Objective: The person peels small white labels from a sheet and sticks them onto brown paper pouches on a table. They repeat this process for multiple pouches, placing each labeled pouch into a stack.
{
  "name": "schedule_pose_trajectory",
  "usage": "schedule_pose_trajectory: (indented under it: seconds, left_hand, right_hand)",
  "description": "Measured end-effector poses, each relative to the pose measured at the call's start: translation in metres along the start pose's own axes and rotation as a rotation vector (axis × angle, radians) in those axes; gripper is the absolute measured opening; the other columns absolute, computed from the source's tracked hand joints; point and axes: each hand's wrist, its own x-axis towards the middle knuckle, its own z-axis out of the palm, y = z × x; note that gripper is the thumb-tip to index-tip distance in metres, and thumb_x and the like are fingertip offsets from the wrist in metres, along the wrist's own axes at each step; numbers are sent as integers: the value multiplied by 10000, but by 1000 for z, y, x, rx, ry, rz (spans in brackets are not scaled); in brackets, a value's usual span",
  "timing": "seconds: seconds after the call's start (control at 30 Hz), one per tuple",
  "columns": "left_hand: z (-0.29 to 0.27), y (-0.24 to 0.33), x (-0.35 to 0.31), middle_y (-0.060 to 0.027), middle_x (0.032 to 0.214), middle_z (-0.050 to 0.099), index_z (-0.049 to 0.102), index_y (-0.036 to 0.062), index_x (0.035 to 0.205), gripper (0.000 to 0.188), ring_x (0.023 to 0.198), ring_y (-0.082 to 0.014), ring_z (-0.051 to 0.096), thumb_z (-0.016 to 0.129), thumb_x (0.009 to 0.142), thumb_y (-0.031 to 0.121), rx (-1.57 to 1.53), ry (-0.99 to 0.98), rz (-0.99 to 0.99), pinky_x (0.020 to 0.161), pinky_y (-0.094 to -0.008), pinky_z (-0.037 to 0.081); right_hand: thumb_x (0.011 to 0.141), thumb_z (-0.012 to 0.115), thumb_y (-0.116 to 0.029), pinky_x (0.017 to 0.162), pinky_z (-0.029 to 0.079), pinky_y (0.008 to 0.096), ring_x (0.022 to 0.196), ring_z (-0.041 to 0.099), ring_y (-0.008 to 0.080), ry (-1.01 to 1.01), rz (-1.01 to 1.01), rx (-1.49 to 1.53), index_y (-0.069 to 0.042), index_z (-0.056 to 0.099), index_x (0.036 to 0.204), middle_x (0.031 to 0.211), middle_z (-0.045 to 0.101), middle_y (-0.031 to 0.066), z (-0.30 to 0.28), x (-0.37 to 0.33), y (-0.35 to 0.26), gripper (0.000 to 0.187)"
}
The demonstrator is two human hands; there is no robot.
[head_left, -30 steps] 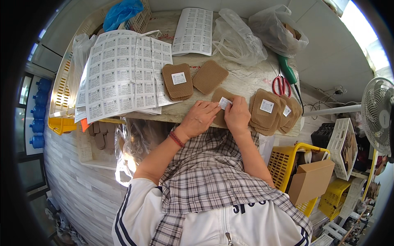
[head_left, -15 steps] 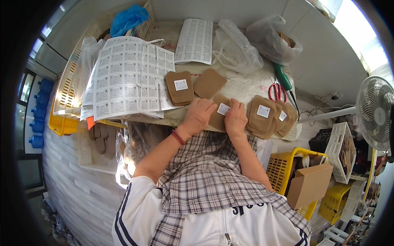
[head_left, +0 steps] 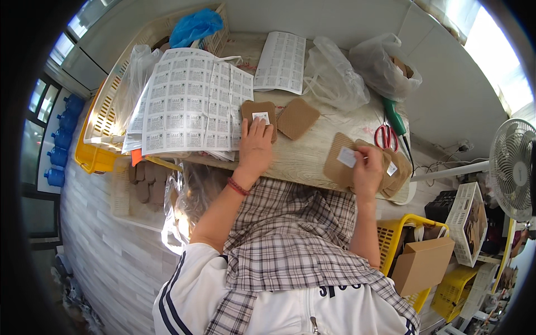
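My right hand [head_left: 368, 170] pinches a brown ribbed pad [head_left: 336, 166] by its right side, beside the white label stuck on it. This pad is tilted and partly covers the labelled pads [head_left: 397, 170] stacked at the table's right end. My left hand [head_left: 255, 149] rests with outstretched fingers on the near part of another stack of brown pads [head_left: 252, 109]. A white label [head_left: 261, 117] shows on its top pad just above my fingertips. Right beside that stack lies a ribbed pad [head_left: 300, 118] with no label on its visible side.
Printed label sheets [head_left: 176, 106] cover the table's left part; another sheet [head_left: 281, 61] lies behind. Plastic bags [head_left: 335, 75], red-handled scissors [head_left: 385, 138] and a green-handled tool [head_left: 393, 116] lie at back right. Yellow crates [head_left: 391, 234] and a white fan [head_left: 512, 170] stand right.
My right hand has carried the labelled pad rightward to the right-hand stack. My left hand has moved left, from beside that pad onto the left stack.
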Motion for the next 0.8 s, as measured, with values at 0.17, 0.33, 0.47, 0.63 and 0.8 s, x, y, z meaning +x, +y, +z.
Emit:
schedule_pose_trajectory:
  seconds: [0.17,0.33,0.47,0.63,0.8]
  left_hand:
    - [1,-21,-9,-139,1353,628,669,57,1255,396,1319,-321,528,696,879,178,-121,-39,-52,1187,-522,309]
    - [5,-22,-11,-77,1134,725,763,96,978,196,1196,-264,599,780,813,200,-321,144,-116,1051,-470,397]
    - [-8,-12,-4,-28,955,747,749,87,775,94,1029,-224,632,818,774,151,-405,253,-184,948,-447,417]
    - [-15,-7,-1,-30,929,731,729,101,815,95,926,-236,637,810,769,83,-535,358,-260,893,-411,439]
    - [-36,35,-13,-28,912,680,688,68,873,111,865,-234,624,761,791,67,-481,456,221,852,-390,455]
  right_hand:
    - [932,708,-89,807,540,370,945,673,269,31,29,-423,-78,663,1174,1201,602,112,-48,27,40,247]
    - [924,728,-82,743,547,342,826,668,225,-1,54,-134,-71,653,1223,1248,585,97,-31,4,23,308]
    - [915,743,-69,686,533,313,732,621,170,-137,-28,52,-72,675,1195,1176,617,76,0,-22,6,288]
    - [936,740,-90,662,504,283,691,563,130,-333,21,200,-54,693,1174,1060,643,48,28,-41,-6,245]
    - [982,704,-125,676,488,250,720,565,89,-392,345,528,-33,697,1165,967,642,20,55,-47,3,205]
